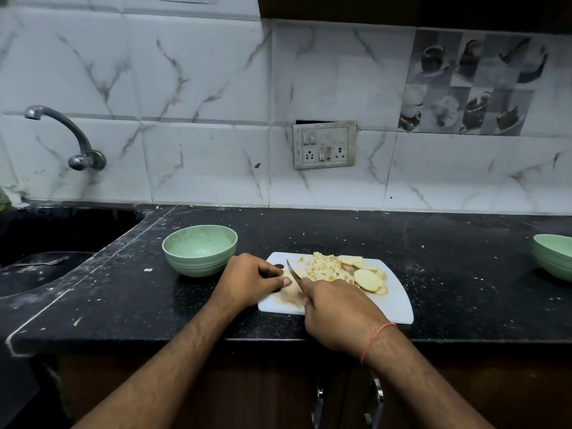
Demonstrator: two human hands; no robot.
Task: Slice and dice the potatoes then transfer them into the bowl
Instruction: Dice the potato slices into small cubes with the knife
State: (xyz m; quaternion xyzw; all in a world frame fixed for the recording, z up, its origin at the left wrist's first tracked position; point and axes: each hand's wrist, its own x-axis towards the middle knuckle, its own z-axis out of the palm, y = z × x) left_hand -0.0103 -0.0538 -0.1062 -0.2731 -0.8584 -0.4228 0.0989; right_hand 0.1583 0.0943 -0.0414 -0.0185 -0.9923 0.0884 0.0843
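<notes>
A white cutting board (393, 305) lies on the black counter. On its far half sit a heap of diced potato (325, 269) and several round potato slices (368, 278). My right hand (337, 314) grips a knife (293, 272), blade pointing away, just left of the heap. My left hand (250, 281) rests on the board's left end with fingers curled down over a potato piece that is mostly hidden. An empty pale green bowl (199, 249) stands just left of the board.
A sink (46, 243) with a pan in it lies at the far left under a wall tap (71, 134). A second green bowl (554, 255) sits at the right edge. A socket panel (324, 145) is on the tiled wall. The counter's front edge is near my wrists.
</notes>
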